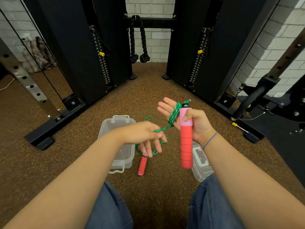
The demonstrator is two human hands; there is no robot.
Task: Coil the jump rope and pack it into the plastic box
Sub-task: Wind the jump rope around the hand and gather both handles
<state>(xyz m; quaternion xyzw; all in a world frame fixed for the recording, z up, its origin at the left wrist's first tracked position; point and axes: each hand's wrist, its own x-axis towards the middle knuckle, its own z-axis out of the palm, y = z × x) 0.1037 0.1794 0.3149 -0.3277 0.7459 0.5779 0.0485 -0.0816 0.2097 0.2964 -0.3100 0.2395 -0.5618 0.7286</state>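
Head view: the jump rope (pixel 174 113) is a green braided cord with two cylindrical foam handles, each ribbed red with a smooth pink band. The right hand (pixel 189 123) is raised, palm up with fingers extended; its thumb presses one handle (pixel 186 138) against the palm, the handle hanging upright, and several turns of cord are wrapped around the palm just beside the handle. The left hand (pixel 145 136) is lower, knuckles up, pinching the cord between thumb and forefinger, remaining fingers splayed downward. From this pinch the cord runs taut up to the right palm; the rest lies in loose loops on the speckled brown rubber floor (pixel 156 90). The second handle (pixel 142 165) lies on the floor, just beside the plastic box (pixel 125 123), a clear rectangular tub with rounded corners and clip latches, standing open below the left forearm. The clear lid (pixel 200 162) lies on the floor under the right wrist. Black machine frames (pixel 69 52) flank both sides; the floor between them is open.
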